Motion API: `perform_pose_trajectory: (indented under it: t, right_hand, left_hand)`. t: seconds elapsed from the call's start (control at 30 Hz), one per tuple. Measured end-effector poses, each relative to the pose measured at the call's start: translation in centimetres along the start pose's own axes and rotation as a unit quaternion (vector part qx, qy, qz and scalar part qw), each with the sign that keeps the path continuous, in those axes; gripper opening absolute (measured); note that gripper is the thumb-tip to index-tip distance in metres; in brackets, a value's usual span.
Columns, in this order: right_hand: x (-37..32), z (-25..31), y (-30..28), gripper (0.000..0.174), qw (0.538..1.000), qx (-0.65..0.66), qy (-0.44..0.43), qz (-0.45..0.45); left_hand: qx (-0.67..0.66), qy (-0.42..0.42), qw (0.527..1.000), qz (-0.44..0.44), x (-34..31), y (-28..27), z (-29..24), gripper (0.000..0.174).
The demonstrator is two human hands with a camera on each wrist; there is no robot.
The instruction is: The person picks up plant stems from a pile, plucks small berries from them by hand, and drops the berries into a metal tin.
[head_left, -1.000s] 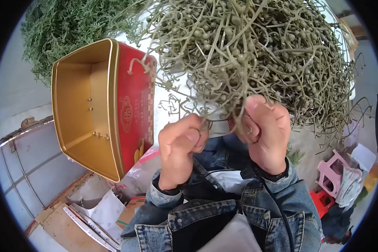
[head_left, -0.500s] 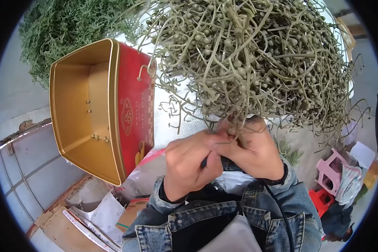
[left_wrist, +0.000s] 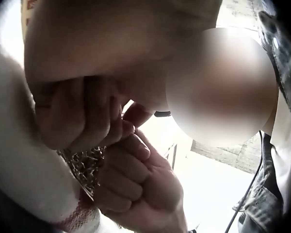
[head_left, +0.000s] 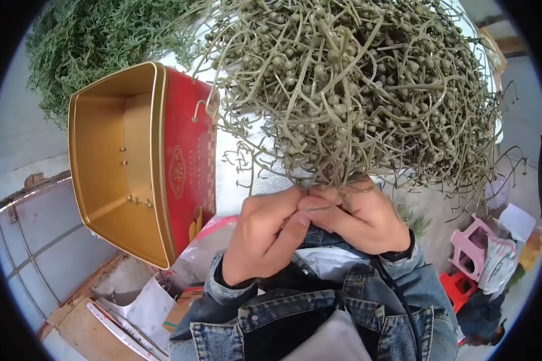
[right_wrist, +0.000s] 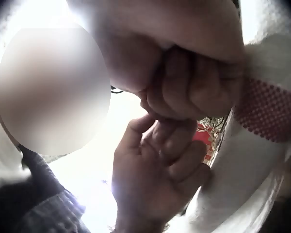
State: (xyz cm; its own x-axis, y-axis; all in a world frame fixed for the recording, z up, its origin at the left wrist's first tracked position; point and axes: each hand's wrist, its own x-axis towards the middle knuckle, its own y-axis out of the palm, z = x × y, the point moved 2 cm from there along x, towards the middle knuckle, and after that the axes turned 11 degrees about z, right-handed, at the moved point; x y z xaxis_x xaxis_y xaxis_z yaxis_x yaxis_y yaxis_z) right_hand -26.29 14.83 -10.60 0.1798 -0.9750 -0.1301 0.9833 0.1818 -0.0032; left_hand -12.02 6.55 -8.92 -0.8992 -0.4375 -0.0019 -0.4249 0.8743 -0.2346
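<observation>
A large tangled heap of grey-green plant stems [head_left: 367, 90] with small round knobs lies at the edge of a white woven sack [head_left: 232, 189]. Against its near side, my left hand [head_left: 265, 234] and right hand [head_left: 367, 219] meet, thumbs and forefingers together, pinching a thin stem [head_left: 322, 208] between them. In the left wrist view, the left hand [left_wrist: 87, 97] has curled fingers and touches the right hand's fingertips. The right wrist view shows the right hand [right_wrist: 184, 87] above the left hand [right_wrist: 155, 170]. The pinched tips are mostly hidden there.
Left of the hands, a red tin [head_left: 186, 144] lies on its side, its gold inside facing left with several small round knobs in it. Feathery green foliage [head_left: 108, 48] is heaped behind. A pink stool [head_left: 473, 246] and a red stool [head_left: 456, 290] stand at the right.
A second ago the hands were apart at the heap's edge, fists loosely curled. They have come together, and since half a second ago they have moved slightly down toward the body.
</observation>
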Motion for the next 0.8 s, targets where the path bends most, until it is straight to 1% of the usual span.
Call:
perform_pose_trajectory:
  t: [0.03,0.1,0.13,0.2,0.23,0.27,0.33,0.37,0.43,0.5,0.53,0.57,0.6,0.67,0.7,0.77,0.8]
  right_hand:
    - [0.0,0.1,0.0,0.011,1.000,-0.001,-0.001,0.000]
    - [0.0,0.9,-0.1,0.014,0.993,-0.088,-0.065,-0.046]
    - [-0.2,1.2,-0.3,0.016,0.984,-0.133,-0.097,-0.068]
    - [-0.5,1.2,-0.6,0.016,0.980,-0.166,-0.094,-0.062]
    - [-0.6,1.1,-0.8,0.016,0.975,-0.195,-0.092,-0.054]
    - [-0.7,1.0,-0.9,0.016,0.970,-0.222,-0.089,-0.045]
    - [-0.4,0.6,-0.8,0.015,0.971,-0.215,-0.104,-0.032]
    - [-0.2,0.5,-0.8,0.015,0.971,-0.209,-0.118,-0.022]
    - [0.2,0.3,-0.8,0.015,0.969,-0.206,-0.133,-0.009]
    - [0.0,0.2,-0.4,0.016,0.946,-0.283,-0.149,-0.055]
    - [0.0,0.3,-0.3,0.016,0.930,-0.321,-0.158,-0.079]
    - [0.0,0.4,-0.3,0.016,0.930,-0.323,-0.157,-0.079]
    - [-0.2,0.7,-0.3,0.017,0.918,-0.361,-0.146,-0.075]
    - [-0.4,1.2,-0.3,0.018,0.890,-0.435,-0.122,-0.066]
    - [-0.3,1.3,-0.5,0.018,0.888,-0.438,-0.123,-0.066]
    - [-0.2,1.2,-0.8,0.016,0.910,-0.383,-0.149,-0.046]
    - [-0.1,1.1,-0.8,0.016,0.921,-0.352,-0.161,-0.036]
  left_hand:
    - [-0.004,0.010,1.000,-0.012,0.2,0.0,-0.4,0.007]
    - [-0.010,0.024,0.999,-0.023,0.5,-0.2,-0.8,0.008]
    - [-0.023,0.006,0.999,0.025,0.9,-0.5,-0.6,0.010]
    - [-0.045,-0.030,0.991,0.119,1.6,-0.9,-0.3,0.014]
    - [-0.045,-0.027,0.992,0.117,1.7,-1.0,-0.1,0.014]
    - [-0.104,-0.041,0.986,0.126,1.7,-1.0,0.2,0.017]
    - [-0.220,-0.069,0.963,0.141,1.4,-1.0,0.6,0.024]
    - [-0.220,-0.068,0.963,0.137,1.3,-0.9,0.6,0.024]
    - [-0.227,-0.092,0.963,0.113,1.3,-0.8,0.6,0.029]
    - [-0.235,-0.108,0.961,0.099,1.2,-0.9,0.5,0.031]
    - [-0.258,-0.153,0.946,0.123,1.4,-1.2,0.5,0.030]
    - [-0.280,-0.197,0.928,0.147,1.7,-1.5,0.5,0.030]
    - [-0.301,-0.240,0.906,0.172,1.7,-1.6,0.4,0.029]
    - [-0.320,-0.241,0.899,0.177,1.7,-1.6,0.2,0.030]
    - [-0.334,-0.242,0.893,0.179,1.7,-1.6,0.1,0.031]
    - [-0.352,-0.247,0.886,0.173,1.0,-1.2,0.4,0.032]
    - [-0.397,-0.209,0.884,0.129,0.3,-0.7,1.1,0.034]
